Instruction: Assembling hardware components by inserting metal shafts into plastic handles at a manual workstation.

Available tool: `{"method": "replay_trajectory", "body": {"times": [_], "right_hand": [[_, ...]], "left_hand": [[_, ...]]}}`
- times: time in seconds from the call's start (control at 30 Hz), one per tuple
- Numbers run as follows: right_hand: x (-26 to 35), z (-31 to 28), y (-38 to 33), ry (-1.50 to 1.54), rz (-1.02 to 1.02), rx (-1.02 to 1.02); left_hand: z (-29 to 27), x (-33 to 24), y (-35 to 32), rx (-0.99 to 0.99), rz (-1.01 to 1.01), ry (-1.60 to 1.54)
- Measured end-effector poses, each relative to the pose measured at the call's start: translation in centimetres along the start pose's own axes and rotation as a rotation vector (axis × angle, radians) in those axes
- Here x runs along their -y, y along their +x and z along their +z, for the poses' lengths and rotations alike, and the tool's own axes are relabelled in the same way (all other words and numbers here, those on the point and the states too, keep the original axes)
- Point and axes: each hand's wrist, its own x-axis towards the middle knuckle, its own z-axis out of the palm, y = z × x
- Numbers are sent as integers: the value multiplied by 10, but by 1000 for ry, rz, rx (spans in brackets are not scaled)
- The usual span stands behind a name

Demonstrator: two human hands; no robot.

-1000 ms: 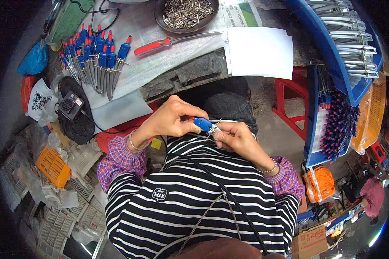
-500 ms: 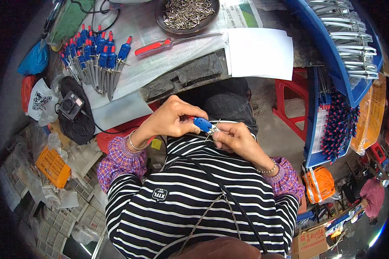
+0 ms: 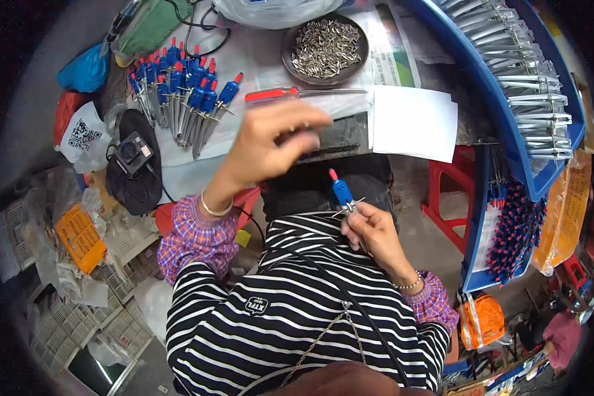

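My right hand (image 3: 376, 236), in front of my striped top, is closed round the metal legs of a drawing compass (image 3: 342, 191). The compass's blue head and red tip point up and away from me, and thin metal pins stick out at its sides. Its leg ends are hidden in my fingers. My left hand (image 3: 270, 140) is over the table's near edge, slightly blurred, its thumb and fingers apart with nothing seen between them. Just beyond it lies a screwdriver (image 3: 270, 95) with a red handle. Several similar compasses (image 3: 195, 99) lie heaped on the table at the left.
A dark dish (image 3: 286, 58) of small metal pins stands at the back, with white paper sheets (image 3: 414, 122) nearer. At the right, a blue tray (image 3: 472, 79) holds metal legs; a lower bin (image 3: 470, 270) holds blue-and-red parts. A red stool (image 3: 434, 210) stands below.
My left hand has let go of the compass head and moved up to the table's edge. The compass, still in my right hand, has turned more upright. The whole view has shifted.
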Motion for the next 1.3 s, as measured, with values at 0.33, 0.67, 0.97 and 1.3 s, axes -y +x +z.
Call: {"method": "replay_trajectory", "body": {"times": [0.33, 0.67, 0.97, 1.3], "right_hand": [[7, -1, 3, 92, -14, 15], [8, -11, -5, 50, -79, 27], [7, -8, -5, 46, -173, 0], [13, -3, -4, -19, -134, -95]], "left_hand": [[-4, 10, 80, -262, 83, 401], [3, 49, 80, -240, 172, 393], [-7, 50, 78, -360, 162, 132], [-13, 24, 61, -315, -255, -327]]}}
